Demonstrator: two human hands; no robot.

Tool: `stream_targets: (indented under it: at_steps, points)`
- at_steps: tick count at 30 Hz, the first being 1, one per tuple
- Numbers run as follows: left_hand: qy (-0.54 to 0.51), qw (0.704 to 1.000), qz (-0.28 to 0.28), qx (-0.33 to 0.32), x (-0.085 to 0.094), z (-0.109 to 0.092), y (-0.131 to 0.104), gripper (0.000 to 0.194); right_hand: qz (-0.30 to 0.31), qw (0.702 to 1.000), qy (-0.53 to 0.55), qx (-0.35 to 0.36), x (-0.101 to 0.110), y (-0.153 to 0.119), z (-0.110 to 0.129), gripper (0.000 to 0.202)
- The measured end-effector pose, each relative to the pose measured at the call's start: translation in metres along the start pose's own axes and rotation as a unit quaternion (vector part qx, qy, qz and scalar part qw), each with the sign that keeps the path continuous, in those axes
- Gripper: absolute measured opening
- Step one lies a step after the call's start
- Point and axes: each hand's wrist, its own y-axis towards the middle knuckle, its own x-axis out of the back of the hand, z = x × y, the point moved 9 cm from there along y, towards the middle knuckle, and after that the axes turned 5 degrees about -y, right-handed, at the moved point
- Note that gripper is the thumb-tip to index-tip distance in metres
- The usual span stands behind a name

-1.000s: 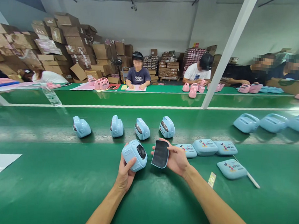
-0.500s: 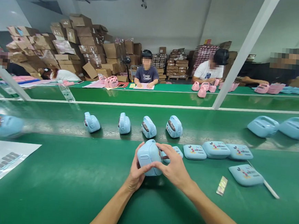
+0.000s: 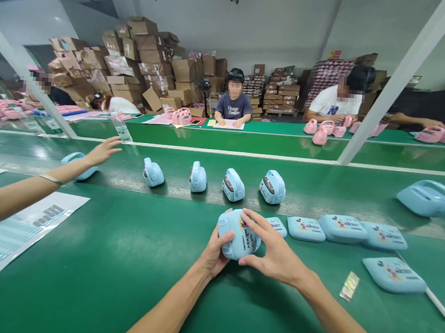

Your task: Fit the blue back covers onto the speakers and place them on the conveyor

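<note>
A light blue plastic case with a Mickey print is held in front of me, its printed face turned up and to the right. My left hand grips its left side, thumb over the front. Around its right edge curve the fingers and thumb of my right hand, closed on it too. Just beyond my right fingers lies a printed blue case half, partly covered. Further right are more printed pieces, including a flat blue panel and a larger one.
Several blue cases with handles stand in a row on the strip ahead. A co-worker's arm reaches in from the left above printed sheets. A small sachet and a white stick lie right. Co-workers sit opposite.
The case has turned in my hands, bringing its printed face into view. A co-worker's hand has moved right, leaving a blue case on the strip. My view has shifted left.
</note>
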Motion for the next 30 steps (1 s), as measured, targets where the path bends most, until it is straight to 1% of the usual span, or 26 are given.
stream_targets:
  at_steps: [3, 6, 8, 9, 11, 12, 14, 15, 17, 20, 22, 24, 27, 30]
  points:
    - [-0.008, 1.0, 0.007, 0.015, 0.001, 0.004, 0.0, 0.078, -0.023, 1.0, -0.009, -0.001, -0.003, -0.001, -0.003, 0.098]
    - [-0.023, 0.998, 0.007, 0.061, 0.005, 0.015, 0.001, 0.062, -0.045, 0.999, -0.012, -0.01, -0.005, -0.002, -0.002, 0.1]
    - [-0.044, 0.995, 0.004, 0.086, 0.008, 0.019, 0.001, 0.054, -0.036, 0.999, 0.022, -0.019, -0.006, -0.001, -0.002, 0.106]
    - [-0.053, 0.994, 0.007, 0.091, 0.009, 0.019, 0.001, 0.053, -0.02, 0.998, 0.052, -0.019, -0.005, -0.001, -0.002, 0.108]
    - [-0.064, 0.993, 0.025, 0.092, 0.007, 0.016, 0.001, 0.058, 0.011, 0.991, 0.136, -0.012, 0.0, 0.001, 0.0, 0.106]
    - [-0.066, 0.993, 0.04, 0.094, 0.004, 0.014, 0.001, 0.063, 0.016, 0.983, 0.181, -0.009, 0.005, 0.001, 0.0, 0.103]
    - [-0.067, 0.99, 0.073, 0.101, -0.002, 0.009, -0.001, 0.072, 0.006, 0.971, 0.24, -0.012, 0.019, 0.002, -0.002, 0.094]
    - [-0.068, 0.988, 0.087, 0.103, -0.005, 0.007, -0.003, 0.076, -0.003, 0.969, 0.248, -0.017, 0.026, 0.002, -0.004, 0.092]
    - [-0.063, 0.987, 0.106, 0.107, -0.008, 0.005, -0.005, 0.08, -0.01, 0.976, 0.218, -0.024, 0.034, 0.001, -0.005, 0.088]
    - [-0.047, 0.989, 0.096, 0.105, -0.005, 0.005, -0.004, 0.075, -0.011, 0.992, 0.126, 0.01, 0.034, 0.002, 0.007, 0.09]
    - [-0.038, 0.991, 0.078, 0.105, -0.001, 0.008, -0.003, 0.067, 0.0, 0.997, 0.065, 0.049, 0.024, 0.001, 0.018, 0.098]
    - [-0.028, 0.993, 0.061, 0.101, 0.001, 0.012, -0.001, 0.061, 0.017, 0.997, 0.018, 0.076, 0.01, 0.0, 0.024, 0.103]
    - [-0.004, 0.996, 0.041, 0.081, -0.001, 0.013, 0.001, 0.058, 0.019, 0.997, -0.025, 0.072, -0.004, -0.003, 0.019, 0.101]
    - [0.017, 0.998, 0.022, 0.056, -0.004, 0.011, 0.001, 0.065, 0.006, 0.997, -0.034, 0.064, -0.007, -0.006, 0.011, 0.107]
